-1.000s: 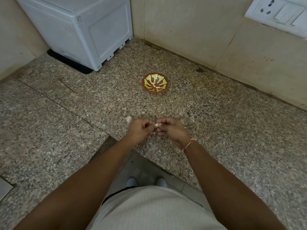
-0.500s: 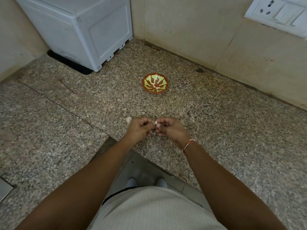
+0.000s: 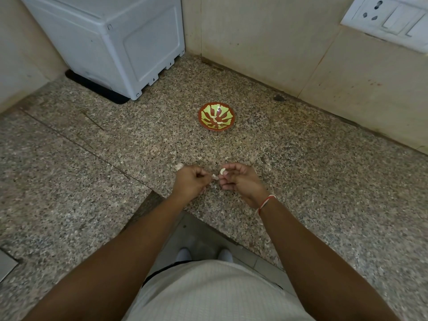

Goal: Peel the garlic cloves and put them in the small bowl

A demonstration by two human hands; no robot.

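The right hand point(image 3: 240, 181) pinches a light, slick clove point(image 3: 222, 170), best held by its sides; the left hand point(image 3: 191, 181) pinches peeled skin point(image 3: 215, 176).

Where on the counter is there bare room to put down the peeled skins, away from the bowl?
Bare granite lies right of the small bowl, toward the wall with the switch plate, and on the left between the white appliance and the counter edge. It is crowded near the left hand and right hand, where skin scraps and a clove lie.
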